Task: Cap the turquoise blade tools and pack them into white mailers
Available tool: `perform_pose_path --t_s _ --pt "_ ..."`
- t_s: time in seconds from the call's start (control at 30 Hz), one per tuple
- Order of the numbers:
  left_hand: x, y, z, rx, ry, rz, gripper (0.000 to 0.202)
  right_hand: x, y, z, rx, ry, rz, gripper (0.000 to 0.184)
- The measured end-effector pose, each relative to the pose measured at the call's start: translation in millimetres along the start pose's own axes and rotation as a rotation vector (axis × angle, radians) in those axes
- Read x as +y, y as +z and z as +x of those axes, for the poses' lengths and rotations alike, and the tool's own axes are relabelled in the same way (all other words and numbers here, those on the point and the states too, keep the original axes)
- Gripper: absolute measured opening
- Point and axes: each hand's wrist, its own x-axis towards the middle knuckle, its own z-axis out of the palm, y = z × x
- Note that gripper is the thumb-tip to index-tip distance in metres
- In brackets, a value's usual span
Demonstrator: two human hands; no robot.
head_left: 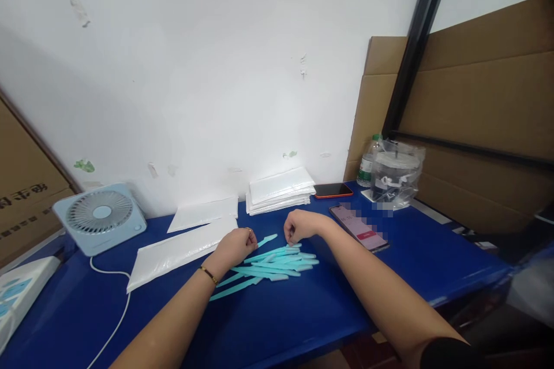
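Observation:
A loose pile of several light-blue plastic spatula sticks (272, 265) lies on the blue table (303, 317). My left hand (236, 245), with a bracelet and a ring, rests curled at the pile's left end and pinches one stick (267, 239) that points up to the right. My right hand (298, 226) hovers curled over the pile's top, fingers pinched together; what they hold is hidden.
White padded envelopes (177, 251) lie left of the pile; a stack of them (280, 189) sits against the wall. A small blue fan (100, 216) stands at left. Two phones (358, 226) (333, 190), a bottle (367, 164) and a bagged container (396, 176) are at right. Cardboard stands behind.

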Motion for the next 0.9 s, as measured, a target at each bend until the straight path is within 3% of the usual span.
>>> perform_pose_path --t_s 0.1,0.17,0.33,0.6,0.9 --pt "4 6.5 5 0.049 0.036 -0.004 0.013 1 9 1 0.253 -0.014 0.025 0.019" --pt "6 9.8 6 0.094 0.075 -0.024 0.014 3 16 4 0.319 -0.036 0.044 0.023" --pt "9 11.7 8 0.135 0.122 -0.022 0.015 7 21 10 0.216 -0.035 0.054 0.013" --pt "8 14.0 15 0.167 0.130 -0.064 0.016 7 19 9 0.232 -0.093 0.074 0.021" --pt "-5 15.7 20 0.215 0.087 -0.057 0.014 28 16 11 0.250 0.027 0.145 0.022"
